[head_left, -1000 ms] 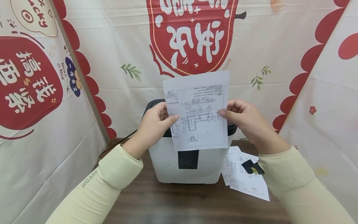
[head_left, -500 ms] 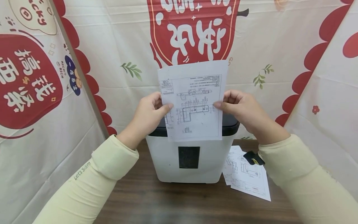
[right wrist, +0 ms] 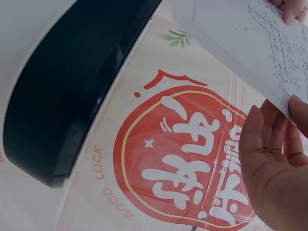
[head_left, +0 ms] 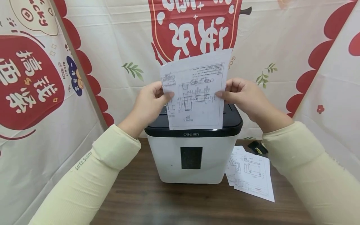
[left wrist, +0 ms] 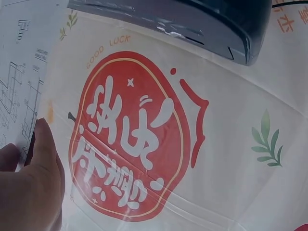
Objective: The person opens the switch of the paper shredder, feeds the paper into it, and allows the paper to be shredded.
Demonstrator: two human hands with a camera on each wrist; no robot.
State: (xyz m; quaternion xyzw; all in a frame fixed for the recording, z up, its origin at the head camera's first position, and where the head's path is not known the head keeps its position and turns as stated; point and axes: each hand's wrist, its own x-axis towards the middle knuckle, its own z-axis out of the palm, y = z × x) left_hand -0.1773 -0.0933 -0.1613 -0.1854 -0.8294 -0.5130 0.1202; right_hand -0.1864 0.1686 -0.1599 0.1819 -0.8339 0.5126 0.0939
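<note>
Upright in front of me, a white sheet of paper (head_left: 197, 118) printed with a technical drawing is held by both hands. My left hand (head_left: 150, 101) pinches its left edge, thumb on the near face. On the opposite edge my right hand (head_left: 244, 97) pinches it the same way. Behind and below the sheet stands a white paper shredder (head_left: 166, 156) with a black top and a dark window; the paper covers part of that top. In the right wrist view the sheet (right wrist: 231, 38) is tilted, its lower edge apart from the black top (right wrist: 62, 106).
Right of the shredder, several printed sheets (head_left: 253, 187) overlap on the brown wooden table (head_left: 168, 203). A small black object (head_left: 257, 147) lies just behind them, near my right sleeve. A white printed cloth (head_left: 112, 31) hangs at the back and sides.
Both hands have raised the sheet, uncovering more of the shredder's black top and its lettering. The grip on both edges stays the same.
</note>
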